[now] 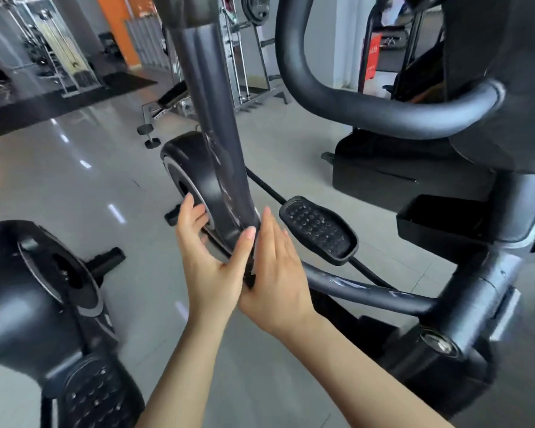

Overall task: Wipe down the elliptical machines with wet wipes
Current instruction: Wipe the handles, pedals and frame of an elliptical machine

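Left hand: the left hand (209,257) is raised with the palm turned inward, fingers straight and slightly spread, fingertips near the flywheel housing; its thumb tip touches the base of the upright post.
Right hand: the right hand (277,267) stands edge-up, fingers straight and held together, just right of the post's base, its heel touching the heel of the left hand.
Grip: neither hand curls round anything; no wipe shows in either hand.
Elliptical machine: the dark grey metal upright post (210,118) of the elliptical rises from between the hands to the top of the view, its paint scuffed pale in places.
Flywheel housing: a rounded black plastic flywheel housing with a silver rim (195,180) sits behind the left fingers.
Pedal: a black studded oval foot pedal (318,230) lies just right of the right hand.
Handlebar: a thick black curved handlebar (352,97) loops at upper right.
Neighbouring machine: a second black elliptical body (44,288) stands at lower left.
Floor: glossy grey tiled floor (74,168) runs beneath.
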